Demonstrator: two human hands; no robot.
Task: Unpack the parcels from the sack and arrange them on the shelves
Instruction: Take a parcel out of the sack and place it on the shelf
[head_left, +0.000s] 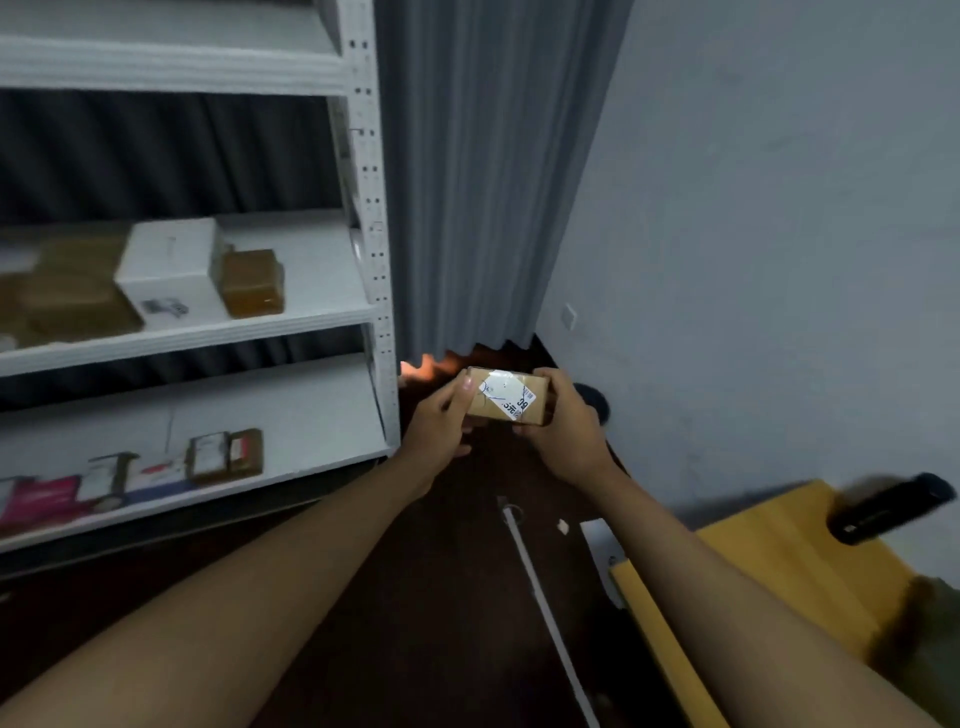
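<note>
A small brown cardboard parcel (511, 397) with a white label is held out in front of me, above the dark floor. My left hand (441, 421) grips its left end and my right hand (563, 426) grips its right end. To the left stands a white metal shelf unit (376, 260). Its middle shelf (311, 322) carries a white box (169, 270) and several brown parcels (254, 283). The lower shelf (322, 457) holds a brown parcel (226, 454) and flat packets (47, 496). No sack is in view.
A grey curtain (483, 182) hangs behind the shelf unit and a pale wall (779, 234) is on the right. A yellow surface (769, 561) with a black object (888, 509) sits at lower right. A white rod (540, 587) lies on the dark floor.
</note>
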